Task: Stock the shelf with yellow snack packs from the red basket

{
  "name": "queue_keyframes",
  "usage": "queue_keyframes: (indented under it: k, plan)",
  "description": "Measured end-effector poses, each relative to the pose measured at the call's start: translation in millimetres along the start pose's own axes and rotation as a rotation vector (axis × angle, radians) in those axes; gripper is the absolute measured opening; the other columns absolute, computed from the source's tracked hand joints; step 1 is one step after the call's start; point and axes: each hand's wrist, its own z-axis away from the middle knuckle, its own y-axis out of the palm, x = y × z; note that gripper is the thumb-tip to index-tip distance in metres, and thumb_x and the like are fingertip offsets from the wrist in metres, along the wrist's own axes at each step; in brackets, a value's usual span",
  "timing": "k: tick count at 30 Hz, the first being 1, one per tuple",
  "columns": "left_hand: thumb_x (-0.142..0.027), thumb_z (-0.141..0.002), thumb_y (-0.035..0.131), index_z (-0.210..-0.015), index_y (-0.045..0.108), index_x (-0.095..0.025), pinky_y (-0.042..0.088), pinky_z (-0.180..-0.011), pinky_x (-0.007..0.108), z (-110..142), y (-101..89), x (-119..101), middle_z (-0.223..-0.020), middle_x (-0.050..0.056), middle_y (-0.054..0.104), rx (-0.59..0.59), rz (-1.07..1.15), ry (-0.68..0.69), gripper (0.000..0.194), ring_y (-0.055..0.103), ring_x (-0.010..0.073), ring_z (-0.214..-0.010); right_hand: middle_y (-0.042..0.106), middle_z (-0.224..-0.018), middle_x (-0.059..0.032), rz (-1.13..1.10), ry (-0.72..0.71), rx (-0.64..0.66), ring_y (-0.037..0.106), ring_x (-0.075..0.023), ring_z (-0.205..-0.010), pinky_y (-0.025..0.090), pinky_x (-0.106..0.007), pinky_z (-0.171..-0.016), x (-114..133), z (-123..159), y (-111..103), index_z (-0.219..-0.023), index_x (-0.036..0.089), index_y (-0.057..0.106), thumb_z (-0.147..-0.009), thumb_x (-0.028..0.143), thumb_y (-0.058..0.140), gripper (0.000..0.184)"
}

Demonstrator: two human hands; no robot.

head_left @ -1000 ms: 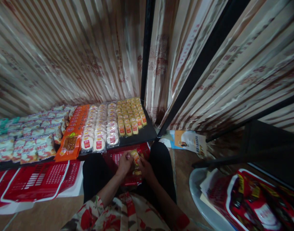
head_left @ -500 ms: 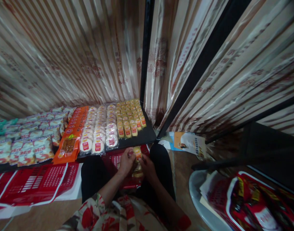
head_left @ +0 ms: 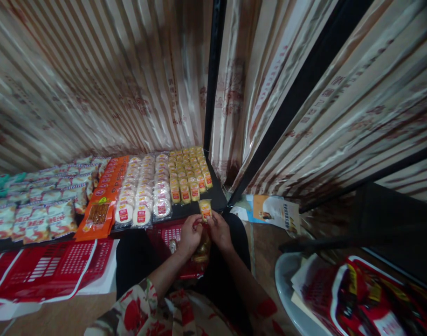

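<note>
A small yellow wrapped snack pack is pinched upright between both hands at the front edge of the black shelf. My left hand grips its lower left side, and my right hand closes on its lower right side. Below them, a red basket sits between my knees, partly hidden by my arms. More yellow packs lie in it. Just beyond my fingers, rows of similar yellow packs stand on the shelf.
Left along the shelf are round white packs, an orange bag and several white snack bags. A red basket lies on the left floor. Lower right, a grey-white tub stands beside red packages. Black posts and curtains rise behind.
Both hands have moved slightly up and forward, bringing the yellow snack pack from above the basket to the shelf's front edge. The view has shifted slightly.
</note>
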Motion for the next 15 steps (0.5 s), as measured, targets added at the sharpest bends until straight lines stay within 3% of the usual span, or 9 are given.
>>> queue_keyframes:
  k: [6,15]
  plan:
    - [-0.007,-0.075,0.047,-0.105,0.062,-0.017,0.044,-0.095,0.033,-13.4,8.2,-6.4,-0.107,0.007,0.065,0.010,-0.004,0.029,0.035,0.059,0.0162,-0.100,0.065,-0.102,-0.0092,0.068,-0.073,-0.100,0.061,-0.0212,-0.094,0.047,-0.037,-0.090,0.5,-22.3,-0.9,-0.108,0.018,0.062,-0.082,0.035,0.043,0.036]
    - [-0.017,-0.081,0.049,-0.111,0.061,-0.017,0.037,-0.104,0.038,-34.0,14.8,-28.6,-0.121,0.009,0.061,0.022,-0.010,0.005,0.033,0.055,0.0194,-0.113,0.063,-0.096,-0.0141,0.223,-0.160,-0.199,0.059,-0.0223,-0.087,0.049,-0.038,-0.084,9.4,-50.2,-3.7,-0.107,0.011,0.064,-0.084,0.034,0.040,0.041]
